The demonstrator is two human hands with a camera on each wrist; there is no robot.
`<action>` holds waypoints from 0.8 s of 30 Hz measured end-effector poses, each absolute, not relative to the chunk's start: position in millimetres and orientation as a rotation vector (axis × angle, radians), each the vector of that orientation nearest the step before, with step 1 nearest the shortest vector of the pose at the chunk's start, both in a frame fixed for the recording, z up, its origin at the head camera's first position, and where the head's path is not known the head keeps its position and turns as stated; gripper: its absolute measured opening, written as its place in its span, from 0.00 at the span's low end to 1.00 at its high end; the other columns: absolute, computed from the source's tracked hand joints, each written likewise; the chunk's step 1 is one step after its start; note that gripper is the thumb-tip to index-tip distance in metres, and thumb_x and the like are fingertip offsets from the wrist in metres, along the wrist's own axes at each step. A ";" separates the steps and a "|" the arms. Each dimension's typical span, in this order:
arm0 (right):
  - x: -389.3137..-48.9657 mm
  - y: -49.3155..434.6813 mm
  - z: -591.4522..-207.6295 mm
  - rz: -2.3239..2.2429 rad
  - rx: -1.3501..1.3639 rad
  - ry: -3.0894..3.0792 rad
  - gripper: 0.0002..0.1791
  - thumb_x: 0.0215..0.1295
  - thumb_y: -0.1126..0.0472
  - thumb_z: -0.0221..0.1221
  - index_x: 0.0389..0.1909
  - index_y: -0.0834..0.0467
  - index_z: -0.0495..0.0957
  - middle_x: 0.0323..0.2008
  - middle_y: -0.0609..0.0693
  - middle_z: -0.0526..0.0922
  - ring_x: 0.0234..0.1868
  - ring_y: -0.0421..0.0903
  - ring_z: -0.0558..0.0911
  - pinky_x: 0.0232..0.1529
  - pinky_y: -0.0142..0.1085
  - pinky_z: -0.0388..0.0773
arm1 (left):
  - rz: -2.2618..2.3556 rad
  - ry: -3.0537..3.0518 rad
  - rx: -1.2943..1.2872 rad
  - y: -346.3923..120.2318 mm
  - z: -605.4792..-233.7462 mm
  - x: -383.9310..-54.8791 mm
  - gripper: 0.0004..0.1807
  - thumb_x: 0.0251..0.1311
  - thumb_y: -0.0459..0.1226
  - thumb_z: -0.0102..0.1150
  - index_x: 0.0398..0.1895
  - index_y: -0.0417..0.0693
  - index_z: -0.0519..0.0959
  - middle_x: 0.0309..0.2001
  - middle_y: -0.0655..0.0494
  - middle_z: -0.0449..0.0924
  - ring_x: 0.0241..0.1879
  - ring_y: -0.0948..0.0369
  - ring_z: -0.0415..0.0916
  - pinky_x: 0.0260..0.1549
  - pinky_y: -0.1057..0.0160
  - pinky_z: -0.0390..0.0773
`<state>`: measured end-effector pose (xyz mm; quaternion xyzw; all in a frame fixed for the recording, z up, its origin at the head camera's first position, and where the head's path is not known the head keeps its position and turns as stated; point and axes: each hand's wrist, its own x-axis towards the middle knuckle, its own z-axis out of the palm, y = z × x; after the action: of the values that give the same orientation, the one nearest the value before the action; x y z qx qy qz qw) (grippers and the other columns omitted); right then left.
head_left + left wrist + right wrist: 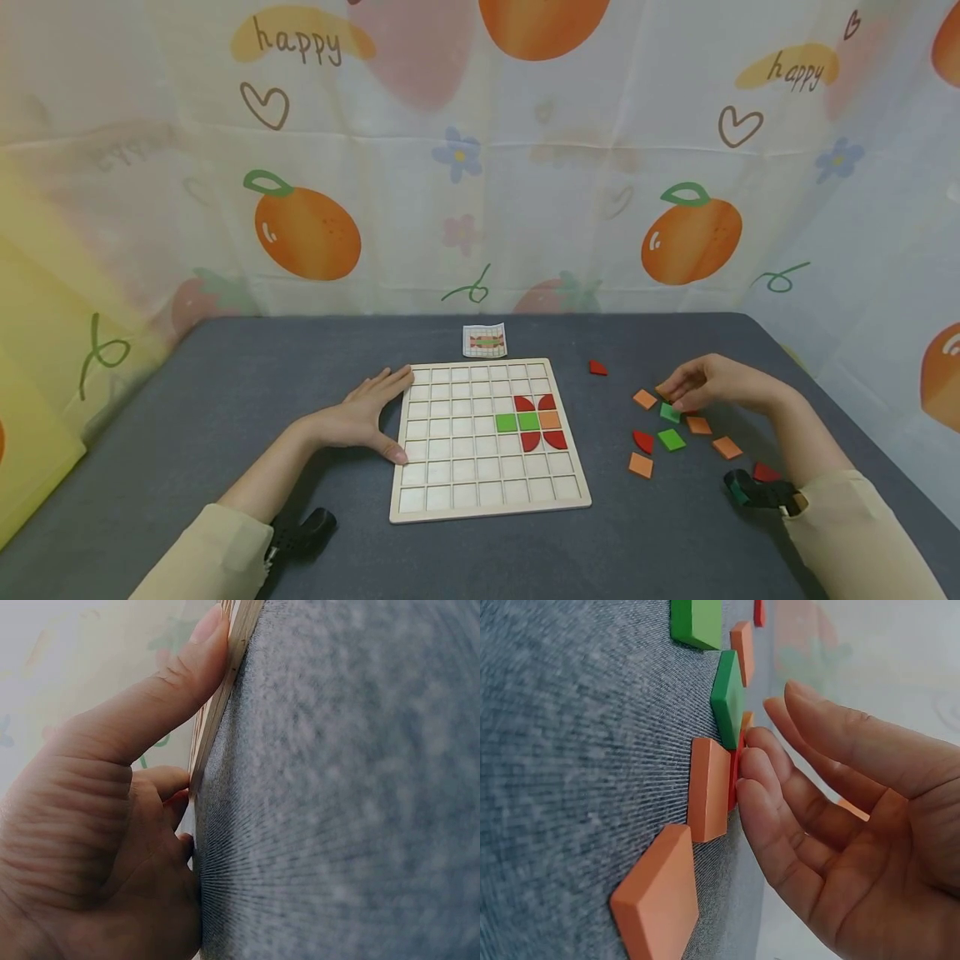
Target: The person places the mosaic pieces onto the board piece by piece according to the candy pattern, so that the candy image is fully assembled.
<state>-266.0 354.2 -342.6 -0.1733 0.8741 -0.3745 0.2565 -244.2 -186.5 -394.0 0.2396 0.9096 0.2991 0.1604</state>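
A wooden grid board [453, 507] lies on the table, with two green squares, an orange square [550, 420] and several red quarter-round pieces [530, 441] set in its right part. My left hand [356, 417] rests at the board's left edge, thumb [176, 694] and fingers spread apart. Over the loose pieces at the right is my right hand [716, 383], its fingers loosely bent. In the right wrist view, the fingertips are beside a green tile [729, 701] and a partly hidden red piece [733, 780]. Thumb and fingers stand apart there, with nothing seen between them.
Loose orange tiles [727, 448], a green square [671, 440] and red pieces [642, 442] are scattered right of the board. A lone red piece [597, 367] lies farther back. A small pattern card [484, 341] lies behind the board. A printed curtain [480, 208] hangs beyond the table.
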 end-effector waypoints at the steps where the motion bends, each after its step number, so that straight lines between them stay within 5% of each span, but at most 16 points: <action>1: -266.0 354.6 -343.2 -1.012 -0.469 2.374 0.23 0.66 0.61 0.62 0.57 0.71 0.75 0.53 0.65 0.82 0.44 0.35 0.84 0.48 0.31 0.83 | 0.852 2.600 0.681 -186.8 -394.2 -244.3 0.70 0.39 0.57 0.78 0.80 0.43 0.45 0.81 0.44 0.37 0.79 0.37 0.29 0.73 0.30 0.34; 24: -265.1 337.6 -348.4 -0.842 -0.458 2.528 0.16 0.55 0.63 0.71 0.41 0.67 0.81 0.33 0.52 0.82 0.29 0.38 0.78 0.33 0.34 0.80 | 0.848 2.601 0.742 -187.4 -392.1 -242.7 0.69 0.40 0.57 0.78 0.79 0.41 0.45 0.81 0.41 0.37 0.79 0.35 0.31 0.72 0.29 0.37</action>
<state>-265.1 337.6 -348.4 -0.1654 0.9126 -0.3041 0.2174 -242.7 -187.4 -392.1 0.2586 0.9069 0.2956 0.1528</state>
